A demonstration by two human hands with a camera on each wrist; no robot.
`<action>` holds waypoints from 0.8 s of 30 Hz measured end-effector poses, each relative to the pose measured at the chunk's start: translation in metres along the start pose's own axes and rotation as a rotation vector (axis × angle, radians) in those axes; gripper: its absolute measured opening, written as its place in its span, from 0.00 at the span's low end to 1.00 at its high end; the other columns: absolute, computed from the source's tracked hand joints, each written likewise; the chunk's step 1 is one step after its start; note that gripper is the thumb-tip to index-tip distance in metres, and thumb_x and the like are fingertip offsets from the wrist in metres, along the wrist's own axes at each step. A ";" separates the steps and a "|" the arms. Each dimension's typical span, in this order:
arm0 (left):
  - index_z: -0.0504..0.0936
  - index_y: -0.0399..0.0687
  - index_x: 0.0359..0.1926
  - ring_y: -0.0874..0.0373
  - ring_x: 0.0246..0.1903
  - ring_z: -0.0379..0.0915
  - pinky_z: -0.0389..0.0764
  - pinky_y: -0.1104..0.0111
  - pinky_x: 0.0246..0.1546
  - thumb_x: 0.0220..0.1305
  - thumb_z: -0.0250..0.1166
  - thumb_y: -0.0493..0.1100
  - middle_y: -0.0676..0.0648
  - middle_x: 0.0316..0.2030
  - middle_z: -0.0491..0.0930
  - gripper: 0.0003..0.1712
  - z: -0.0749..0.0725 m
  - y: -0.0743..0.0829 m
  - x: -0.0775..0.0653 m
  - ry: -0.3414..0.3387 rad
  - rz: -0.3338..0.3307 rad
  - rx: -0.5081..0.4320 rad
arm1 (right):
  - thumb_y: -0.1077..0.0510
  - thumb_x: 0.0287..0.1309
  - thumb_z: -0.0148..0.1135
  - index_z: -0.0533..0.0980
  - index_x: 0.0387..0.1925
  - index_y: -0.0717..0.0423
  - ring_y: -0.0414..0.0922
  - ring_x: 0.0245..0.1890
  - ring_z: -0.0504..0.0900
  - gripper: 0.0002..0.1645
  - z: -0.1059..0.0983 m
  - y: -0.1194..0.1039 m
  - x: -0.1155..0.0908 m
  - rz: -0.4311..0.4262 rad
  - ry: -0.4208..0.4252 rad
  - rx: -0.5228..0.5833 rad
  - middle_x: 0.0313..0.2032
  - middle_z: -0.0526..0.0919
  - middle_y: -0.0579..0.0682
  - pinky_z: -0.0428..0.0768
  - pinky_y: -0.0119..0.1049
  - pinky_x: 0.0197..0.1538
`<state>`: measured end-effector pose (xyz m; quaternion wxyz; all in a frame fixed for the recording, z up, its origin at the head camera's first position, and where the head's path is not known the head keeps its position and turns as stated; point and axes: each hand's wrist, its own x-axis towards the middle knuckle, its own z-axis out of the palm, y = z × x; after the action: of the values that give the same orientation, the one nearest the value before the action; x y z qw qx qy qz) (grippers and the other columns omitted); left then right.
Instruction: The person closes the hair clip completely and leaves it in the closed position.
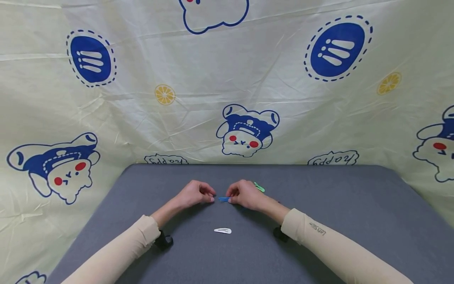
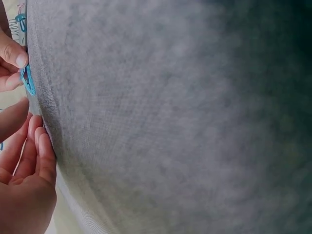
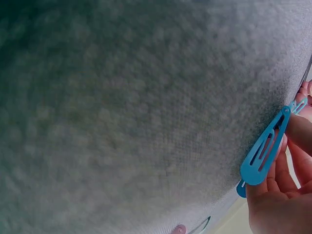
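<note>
My right hand (image 1: 246, 195) pinches a blue snap hair clip (image 1: 224, 199) between thumb and fingers; the clip's free end points toward my left hand (image 1: 198, 193). In the left wrist view the same clip (image 2: 29, 83) sticks out from the right fingertips. My left hand (image 2: 31, 168) holds nothing, its fingers loosely bent, a small gap away from the clip. Another blue snap clip (image 3: 263, 153) shows large below the right hand in the right wrist view, overlapping the fingers there. Part of a further blue piece (image 3: 241, 189) peeks out behind it.
A white snap clip (image 1: 222, 230) lies on the grey table (image 1: 198, 260), nearer my body. Just beyond the right hand lies a green clip (image 1: 259, 187). Behind the table's far edge hangs a printed curtain (image 1: 198, 130).
</note>
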<state>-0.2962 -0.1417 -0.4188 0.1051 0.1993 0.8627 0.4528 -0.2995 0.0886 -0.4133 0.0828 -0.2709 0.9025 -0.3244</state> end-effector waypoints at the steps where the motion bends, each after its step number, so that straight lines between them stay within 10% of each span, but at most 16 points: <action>1: 0.86 0.34 0.41 0.61 0.29 0.73 0.74 0.71 0.30 0.56 0.71 0.33 0.48 0.31 0.83 0.11 0.000 0.000 0.000 -0.005 0.005 -0.009 | 0.63 0.58 0.69 0.84 0.33 0.56 0.40 0.28 0.74 0.01 0.000 0.000 0.000 -0.004 0.001 -0.006 0.25 0.80 0.41 0.74 0.36 0.37; 24: 0.85 0.34 0.43 0.58 0.31 0.75 0.75 0.68 0.29 0.56 0.72 0.34 0.46 0.33 0.84 0.13 -0.002 0.002 -0.008 -0.010 0.052 -0.020 | 0.63 0.63 0.65 0.82 0.33 0.55 0.43 0.30 0.74 0.03 -0.017 -0.013 -0.016 0.015 -0.008 0.048 0.26 0.78 0.44 0.73 0.39 0.37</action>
<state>-0.2888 -0.1455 -0.4159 0.0997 0.2231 0.8520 0.4630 -0.2865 0.0981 -0.3923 0.0955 -0.2635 0.8960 -0.3443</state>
